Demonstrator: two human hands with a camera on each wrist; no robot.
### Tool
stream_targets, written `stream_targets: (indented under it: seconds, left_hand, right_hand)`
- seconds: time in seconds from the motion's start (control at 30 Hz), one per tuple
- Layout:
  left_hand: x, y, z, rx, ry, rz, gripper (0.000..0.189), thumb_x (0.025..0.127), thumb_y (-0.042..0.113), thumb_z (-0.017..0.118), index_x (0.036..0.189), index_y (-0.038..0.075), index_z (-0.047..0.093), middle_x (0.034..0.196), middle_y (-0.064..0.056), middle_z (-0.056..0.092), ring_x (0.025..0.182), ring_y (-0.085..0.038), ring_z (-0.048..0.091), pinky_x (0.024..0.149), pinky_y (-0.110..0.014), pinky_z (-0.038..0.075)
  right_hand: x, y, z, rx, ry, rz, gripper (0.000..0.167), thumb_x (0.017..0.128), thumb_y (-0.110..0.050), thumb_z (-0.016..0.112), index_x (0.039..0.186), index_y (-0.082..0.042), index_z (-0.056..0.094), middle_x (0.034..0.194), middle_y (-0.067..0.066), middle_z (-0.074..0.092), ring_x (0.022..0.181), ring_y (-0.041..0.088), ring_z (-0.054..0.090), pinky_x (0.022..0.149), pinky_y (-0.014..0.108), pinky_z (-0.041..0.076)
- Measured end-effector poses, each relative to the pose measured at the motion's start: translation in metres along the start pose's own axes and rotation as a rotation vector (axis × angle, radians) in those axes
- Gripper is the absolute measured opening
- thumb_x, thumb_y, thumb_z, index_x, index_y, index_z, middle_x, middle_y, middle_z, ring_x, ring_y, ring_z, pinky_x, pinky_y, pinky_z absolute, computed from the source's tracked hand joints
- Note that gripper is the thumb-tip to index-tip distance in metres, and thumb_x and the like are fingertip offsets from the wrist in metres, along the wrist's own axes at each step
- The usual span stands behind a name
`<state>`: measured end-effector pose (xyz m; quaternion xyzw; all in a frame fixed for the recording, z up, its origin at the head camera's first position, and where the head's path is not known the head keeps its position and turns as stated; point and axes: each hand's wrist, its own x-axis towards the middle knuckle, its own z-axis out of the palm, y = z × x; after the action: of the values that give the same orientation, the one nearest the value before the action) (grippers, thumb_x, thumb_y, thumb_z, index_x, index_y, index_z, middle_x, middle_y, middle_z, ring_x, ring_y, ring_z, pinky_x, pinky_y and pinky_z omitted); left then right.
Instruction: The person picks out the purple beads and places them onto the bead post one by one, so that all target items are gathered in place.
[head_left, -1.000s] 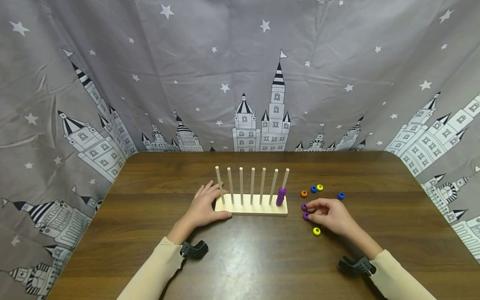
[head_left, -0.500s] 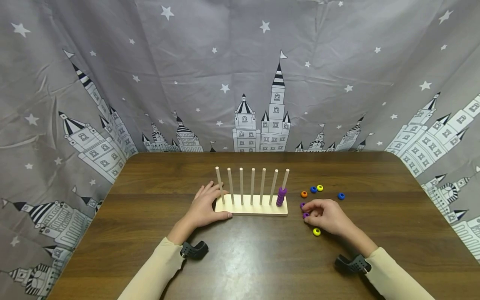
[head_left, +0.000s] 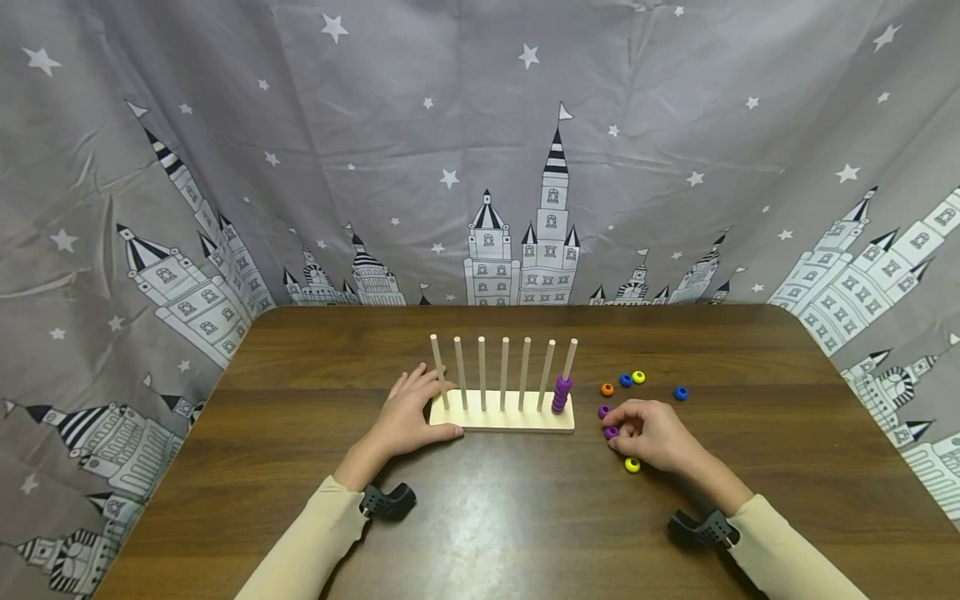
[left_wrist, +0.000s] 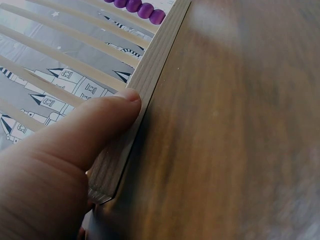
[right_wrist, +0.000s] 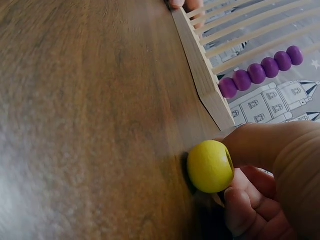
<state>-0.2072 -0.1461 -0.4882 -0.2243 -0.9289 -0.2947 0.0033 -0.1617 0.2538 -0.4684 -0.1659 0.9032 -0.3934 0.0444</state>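
Observation:
A pale wooden peg rack point(head_left: 501, 422) with several upright pegs stands on the table, its rightmost peg carrying a stack of purple beads point(head_left: 561, 395). My left hand point(head_left: 405, 417) grips the rack's left end, thumb along the front edge, other fingers behind. To the right of the rack, my right hand point(head_left: 656, 433) has its index finger and thumb on either side of a purple bead point(head_left: 611, 432) at the tabletop. Another purple bead point(head_left: 603, 412) lies against the index fingertip. In the right wrist view the fingertips are partly hidden behind a yellow bead point(right_wrist: 209, 167).
Behind the right hand lie an orange bead point(head_left: 607, 389), a blue bead point(head_left: 626, 380), a second yellow bead point(head_left: 638, 377) and another blue bead point(head_left: 680, 393). A grey castle-print curtain point(head_left: 480, 150) hangs beyond the brown table point(head_left: 495, 517).
My right hand has shifted slightly left, its thumb and index closing around the nearer purple bead. The farther purple bead has been nudged a little left. My left hand stays still.

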Motion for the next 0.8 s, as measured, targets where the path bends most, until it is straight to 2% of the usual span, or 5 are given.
stream_targets:
  seconds: [0.57,0.8]
  left_hand:
    - [0.0013,-0.0014,0.0024,-0.002,0.009,0.01,0.065,0.075,0.046,0.083,0.128,0.011,0.068,0.155,-0.016,0.051,0.152,-0.049,0.029,0.124,-0.07,0.016]
    - [0.001,-0.0022,0.0023,0.004,0.001,-0.001,0.065,0.076,0.046,0.084,0.127,0.011,0.068,0.156,-0.015,0.05,0.153,-0.048,0.028,0.124,-0.07,0.016]
  right_hand:
    - [0.0001,-0.0015,-0.0038,-0.026,-0.008,-0.004,0.016,0.08,-0.004,0.081,0.095,-0.003,0.075,0.072,-0.003,0.066,0.062,-0.004,0.052,0.054,0.018,0.044]
    - [0.0042,-0.0087,-0.008,-0.016,0.017,-0.005,0.016,0.081,-0.001,0.078,0.096,-0.002,0.075,0.076,0.0,0.071,0.065,-0.003,0.057,0.056,0.019,0.05]
